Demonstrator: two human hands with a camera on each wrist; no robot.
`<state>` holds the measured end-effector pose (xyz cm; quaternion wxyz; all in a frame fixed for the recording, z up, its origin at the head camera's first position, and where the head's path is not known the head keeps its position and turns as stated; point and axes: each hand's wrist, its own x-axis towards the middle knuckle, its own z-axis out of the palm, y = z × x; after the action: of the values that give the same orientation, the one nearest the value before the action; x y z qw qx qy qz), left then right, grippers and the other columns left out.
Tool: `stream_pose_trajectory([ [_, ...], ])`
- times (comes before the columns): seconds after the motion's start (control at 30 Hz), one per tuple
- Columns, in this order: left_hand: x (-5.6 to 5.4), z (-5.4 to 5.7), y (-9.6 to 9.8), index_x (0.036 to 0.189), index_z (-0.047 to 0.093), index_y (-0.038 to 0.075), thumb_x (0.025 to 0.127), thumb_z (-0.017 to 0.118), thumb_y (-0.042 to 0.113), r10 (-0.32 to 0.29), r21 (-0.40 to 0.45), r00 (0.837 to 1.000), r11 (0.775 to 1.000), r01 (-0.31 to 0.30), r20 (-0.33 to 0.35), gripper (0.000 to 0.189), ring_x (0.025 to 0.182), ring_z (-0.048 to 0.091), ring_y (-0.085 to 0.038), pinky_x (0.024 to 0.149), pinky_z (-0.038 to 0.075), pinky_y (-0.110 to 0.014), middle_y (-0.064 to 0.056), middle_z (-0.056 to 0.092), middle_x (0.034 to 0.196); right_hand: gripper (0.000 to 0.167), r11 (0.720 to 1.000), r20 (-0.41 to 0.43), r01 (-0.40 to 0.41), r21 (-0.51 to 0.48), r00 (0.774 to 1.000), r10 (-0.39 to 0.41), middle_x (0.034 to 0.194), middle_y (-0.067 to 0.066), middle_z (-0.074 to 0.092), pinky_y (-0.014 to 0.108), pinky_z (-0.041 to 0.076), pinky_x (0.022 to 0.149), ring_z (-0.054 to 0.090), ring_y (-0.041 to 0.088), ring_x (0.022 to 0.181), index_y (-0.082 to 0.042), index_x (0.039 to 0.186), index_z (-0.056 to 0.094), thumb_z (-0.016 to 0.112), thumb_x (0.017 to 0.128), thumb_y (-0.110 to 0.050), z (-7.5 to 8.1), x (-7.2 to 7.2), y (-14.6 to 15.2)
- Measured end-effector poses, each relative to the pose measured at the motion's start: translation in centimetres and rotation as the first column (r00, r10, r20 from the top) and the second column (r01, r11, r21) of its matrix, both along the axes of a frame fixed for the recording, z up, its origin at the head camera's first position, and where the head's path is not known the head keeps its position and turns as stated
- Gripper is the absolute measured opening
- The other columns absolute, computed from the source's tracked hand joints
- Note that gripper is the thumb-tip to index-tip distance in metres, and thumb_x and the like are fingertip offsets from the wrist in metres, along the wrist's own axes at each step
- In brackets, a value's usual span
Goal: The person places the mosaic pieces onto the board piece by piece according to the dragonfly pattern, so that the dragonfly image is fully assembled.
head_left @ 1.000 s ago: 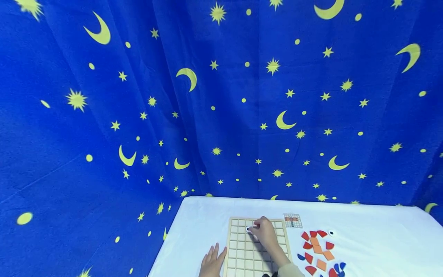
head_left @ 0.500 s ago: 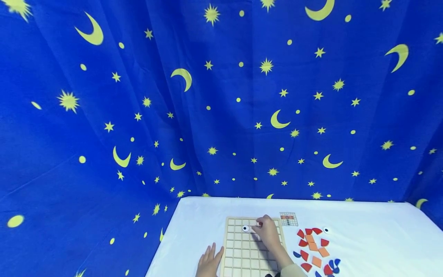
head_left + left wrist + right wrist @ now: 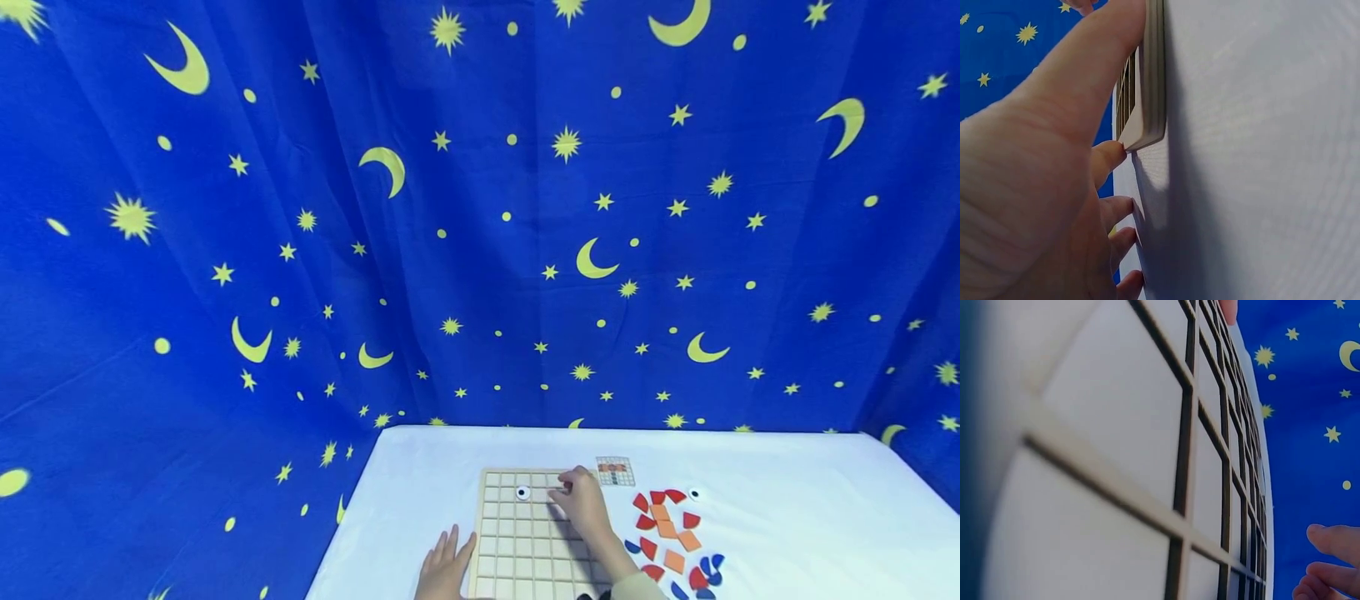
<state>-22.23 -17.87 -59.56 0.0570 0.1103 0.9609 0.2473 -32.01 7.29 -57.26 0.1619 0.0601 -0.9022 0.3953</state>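
A pale wooden grid board (image 3: 506, 547) lies on the white table. On its upper left part sits a white disc with a black centre, like a toy eye (image 3: 522, 493). My right hand (image 3: 587, 507) is over the board's upper right part, to the right of the disc and apart from it. In the right wrist view its fingers (image 3: 1338, 540) are bent with a gap between them, and no piece shows there. My left hand (image 3: 444, 568) rests at the board's left edge with fingers spread. The left wrist view shows its thumb (image 3: 1100, 59) against the board's side.
A small printed pattern card (image 3: 615, 472) lies past the board's upper right corner. Right of the board are loose red quarter-circle pieces (image 3: 692, 521), orange squares (image 3: 673, 561), blue pieces (image 3: 708, 568) and a second eye disc (image 3: 695, 495). A blue starry curtain (image 3: 480, 250) stands behind.
My right hand has let go of the eye disc and drawn away to the right, leaving it on the board. The left hand keeps its place at the board's edge. The head view has shifted slightly.
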Motion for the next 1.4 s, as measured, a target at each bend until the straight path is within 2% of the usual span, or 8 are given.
stream_pose_trajectory([
  [0.23,-0.1,-0.1,0.2,0.141,0.039,-0.002,0.069,0.075,0.060,-0.005,0.021,1.000,1.000,0.005,0.017,0.101,0.136,0.023,-0.057,0.103,0.023,-0.074,-0.038,0.028,0.147,0.025,1.000,0.025,-0.006,-0.004,1.000,0.006,0.074,0.005,0.060,0.023,0.048,0.059,0.054,0.010,0.067,0.006,0.092,0.071,0.078,0.071,-0.006,0.2,0.1,0.8],
  [0.4,-0.2,-0.1,0.2,0.141,0.039,-0.001,0.067,0.078,0.056,0.001,0.019,1.000,1.000,-0.002,0.023,0.101,0.136,0.023,-0.056,0.105,0.022,-0.073,-0.035,0.027,0.148,0.025,1.000,0.018,-0.002,-0.007,1.000,0.002,0.074,0.005,0.059,0.022,0.047,0.058,0.053,0.010,0.067,0.007,0.092,0.070,0.077,0.071,-0.005,0.0,0.2,1.6],
  [0.57,-0.2,-0.1,-0.1,0.141,0.039,0.001,0.067,0.081,0.050,0.010,0.008,1.000,1.000,-0.010,0.029,0.099,0.136,0.023,-0.056,0.106,0.021,-0.072,-0.034,0.027,0.149,0.024,1.000,-0.004,0.003,-0.021,1.000,-0.003,0.072,0.005,0.057,0.023,0.045,0.057,0.050,0.010,0.065,0.008,0.091,0.070,0.076,0.072,-0.004,0.0,0.2,2.6],
  [0.83,-0.3,-0.4,-0.5,0.140,0.039,0.000,0.064,0.082,0.051,-0.003,-0.009,1.000,1.000,0.003,0.020,0.102,0.135,0.025,-0.057,0.105,0.022,-0.072,-0.035,0.028,0.148,0.021,0.999,-0.049,0.031,-0.007,0.998,-0.031,0.076,0.010,0.062,0.025,0.048,0.058,0.055,0.013,0.067,0.008,0.089,0.070,0.076,0.071,-0.002,-0.2,0.4,4.4],
  [0.97,-0.4,-0.3,-0.6,0.140,0.039,0.000,0.063,0.082,0.051,-0.005,-0.006,1.000,1.000,0.005,0.026,0.103,0.135,0.025,-0.057,0.105,0.022,-0.072,-0.035,0.028,0.148,0.021,0.998,-0.049,0.064,0.003,0.997,-0.064,0.078,0.011,0.064,0.023,0.048,0.058,0.057,0.014,0.067,0.008,0.089,0.070,0.076,0.072,-0.001,-0.1,0.5,5.4],
  [1.1,-0.5,-0.3,-0.5,0.141,0.038,-0.001,0.063,0.082,0.051,-0.005,-0.009,0.999,1.000,0.006,0.044,0.103,0.136,0.024,-0.057,0.106,0.022,-0.072,-0.035,0.027,0.149,0.019,0.995,-0.053,0.098,0.011,0.994,-0.097,0.074,0.010,0.063,0.024,0.046,0.057,0.055,0.014,0.066,0.008,0.088,0.071,0.075,0.072,0.000,-0.1,0.6,6.4],
  [1.4,-0.6,-0.3,-0.2,0.140,0.039,-0.001,0.062,0.082,0.052,-0.005,-0.023,0.999,1.000,0.006,0.043,0.104,0.136,0.024,-0.056,0.105,0.023,-0.072,-0.035,0.028,0.148,0.021,0.982,0.032,0.181,0.045,0.983,-0.182,0.073,0.010,0.062,0.029,0.047,0.058,0.057,0.017,0.066,0.008,0.090,0.070,0.074,0.074,-0.004,-0.3,0.9,8.7],
])
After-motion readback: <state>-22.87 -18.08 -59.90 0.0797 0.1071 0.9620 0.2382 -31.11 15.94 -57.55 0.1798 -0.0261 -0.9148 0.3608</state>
